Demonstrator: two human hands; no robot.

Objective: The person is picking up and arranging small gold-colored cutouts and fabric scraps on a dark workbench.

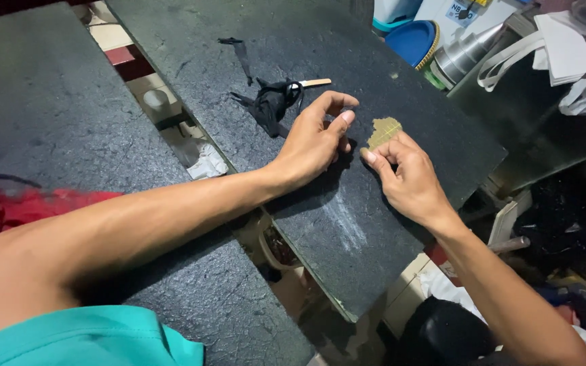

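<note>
Head view, looking down at two bare forearms reaching over a dark, rough-surfaced work board that lies tilted across the frame. The right hand rests on the board with its fingers curled, pinching the lower edge of a small yellowish-green patch with a jagged outline between thumb and forefinger; the patch lies flat on the board, just above the hand. The left hand sits just beside it, to the left, palm down, with the fingers bent and loosely arched; its thumb and forefinger tip point toward the patch, but whether they grasp anything cannot be told, as the space beneath the palm is in shadow. The two hands are near each other without clearly touching. Behind the left hand lies a crumpled scrap of black fabric, and a pale flat wooden stick touches its upper right edge; a narrow black strip lies farther up the board. A faint whitish chalk smear marks the board below the hands. A second dark board fills the left side, separated from the first by a gap. At upper right stand a blue round lid and a metal cone, with white straps and cloth beside them
</note>
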